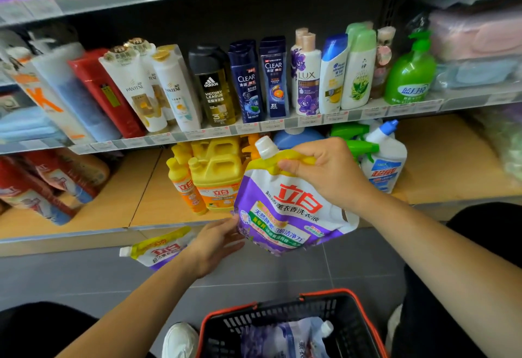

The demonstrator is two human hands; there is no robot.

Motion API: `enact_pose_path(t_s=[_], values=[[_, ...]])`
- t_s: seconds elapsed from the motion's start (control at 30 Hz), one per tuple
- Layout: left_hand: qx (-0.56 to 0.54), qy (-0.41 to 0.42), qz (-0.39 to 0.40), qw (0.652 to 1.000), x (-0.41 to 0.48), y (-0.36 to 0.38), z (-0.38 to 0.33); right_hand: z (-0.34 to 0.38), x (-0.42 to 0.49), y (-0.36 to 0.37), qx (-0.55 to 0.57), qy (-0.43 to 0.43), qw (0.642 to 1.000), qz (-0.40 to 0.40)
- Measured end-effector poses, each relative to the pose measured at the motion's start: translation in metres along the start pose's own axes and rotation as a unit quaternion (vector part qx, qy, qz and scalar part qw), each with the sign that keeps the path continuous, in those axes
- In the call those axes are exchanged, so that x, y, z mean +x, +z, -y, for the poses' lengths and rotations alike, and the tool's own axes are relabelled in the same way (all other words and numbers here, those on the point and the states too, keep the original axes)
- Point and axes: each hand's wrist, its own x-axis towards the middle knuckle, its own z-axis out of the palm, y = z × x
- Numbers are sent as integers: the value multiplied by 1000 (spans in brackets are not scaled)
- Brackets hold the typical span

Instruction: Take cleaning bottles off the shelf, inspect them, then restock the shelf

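**Pouch held up at the bottom shelf, only the top gripped**

The right hand [324,171] is clamped on the yellow top of the pouch [288,210], just beside its white cap [265,147]. The left hand [217,244] comes in low, fingers stretched out against the bottom corner and not curled round it. The pouch hangs tilted in the air in front of the bottom shelf [141,202], close to the yellow bottles [217,177].

The risk is that a soft, full bag pinched at one end can sag or swing. If it swings it probably clips those bottles, and if the top slips it drops to the floor. A second pouch [161,250] lies under the shelf edge by the left wrist, where an elbow could catch it.

The basket [358,305] below holds a third pouch [282,338], lying flat with its cap on. What else is in the basket cannot be made out.
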Motion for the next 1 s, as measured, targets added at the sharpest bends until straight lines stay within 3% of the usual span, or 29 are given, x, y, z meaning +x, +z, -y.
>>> enact_pose_path(t_s=[0.23, 0.5, 0.67, 0.77, 0.87, 0.93, 1.0], values=[[-95, 151, -82, 981, -8, 6, -39, -19, 11, -23, -34, 50, 991, -121], [48, 355, -151, 921, -21, -3, -83, -69, 10, -31, -5, 243, 953, -183], [194, 429, -141, 871, -32, 0, -100, -90, 0, -33, -180, 348, 919, -36], [333, 475, -140, 802, -42, 12, -101, -87, -3, -18, -230, 301, 925, -3], [439, 516, -127, 725, -51, 30, -94, -64, -8, 10, -65, 239, 968, 47], [453, 512, -121, 720, -55, 36, -91, -54, -13, 30, 19, 203, 973, 110], [445, 512, -104, 727, -58, 39, -88, -50, -17, 44, 17, 167, 979, 114]])
